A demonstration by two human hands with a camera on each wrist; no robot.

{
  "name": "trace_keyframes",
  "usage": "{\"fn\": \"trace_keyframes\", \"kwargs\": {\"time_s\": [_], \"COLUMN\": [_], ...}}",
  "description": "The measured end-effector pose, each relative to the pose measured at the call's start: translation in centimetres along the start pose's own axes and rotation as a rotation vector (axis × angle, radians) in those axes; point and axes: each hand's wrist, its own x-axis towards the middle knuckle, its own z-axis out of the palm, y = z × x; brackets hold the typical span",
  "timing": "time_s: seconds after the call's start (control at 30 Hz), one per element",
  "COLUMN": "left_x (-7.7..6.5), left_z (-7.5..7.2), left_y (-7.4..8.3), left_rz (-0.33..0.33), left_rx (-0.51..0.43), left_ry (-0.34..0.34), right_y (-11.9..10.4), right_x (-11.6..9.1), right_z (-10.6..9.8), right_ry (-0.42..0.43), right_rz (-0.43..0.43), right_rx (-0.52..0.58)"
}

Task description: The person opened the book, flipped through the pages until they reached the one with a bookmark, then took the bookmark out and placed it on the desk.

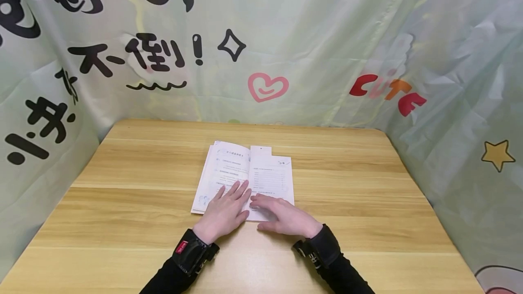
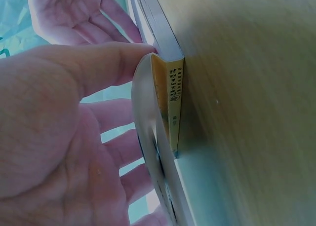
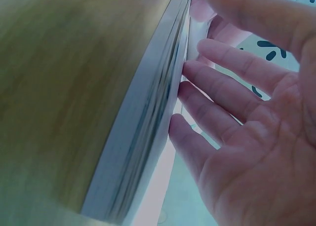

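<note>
An open book (image 1: 269, 178) with printed pages lies near the middle of the table. My left hand (image 1: 224, 210) rests on the lower left page, fingers spread and pointing toward the centre fold. In the left wrist view, its thumb touches the book's bottom edge beside the yellow spine (image 2: 175, 97), where the cover bows away. My right hand (image 1: 286, 217) is over the lower right page with its fingers extended and slightly bent. The right wrist view shows its fingertips (image 3: 177, 122) at the page surface, above the thick stack of page edges (image 3: 148, 122).
A small white paper tab (image 1: 260, 150) sticks out past the book's top edge near the fold. The wooden table (image 1: 351, 185) surrounds the book. Printed cloth (image 1: 318, 44) with lettering, a pink heart and a star hangs behind the table and along its sides.
</note>
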Motion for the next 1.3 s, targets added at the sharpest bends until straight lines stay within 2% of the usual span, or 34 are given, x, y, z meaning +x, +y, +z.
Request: {"fn": "trace_keyframes", "kwargs": {"time_s": [0.87, 1.07, 1.3], "left_x": [0.00, 0.00, -0.03], "left_z": [-0.01, 0.00, -0.01], "left_y": [-0.03, -0.03, -0.01], "left_rz": [-0.004, -0.003, -0.003], "left_rx": [0.012, 0.017, 0.011], "left_ry": [-0.024, -0.023, -0.021], "right_y": [0.05, 0.14, 0.81], "right_x": [-0.07, -0.29, -0.59], "right_z": [-0.18, -0.51, -0.94], "right_ry": [-0.009, -0.028, -0.008], "right_rz": [-0.021, 0.032, 0.067], "right_rx": [0.019, -0.029, -0.086]}}
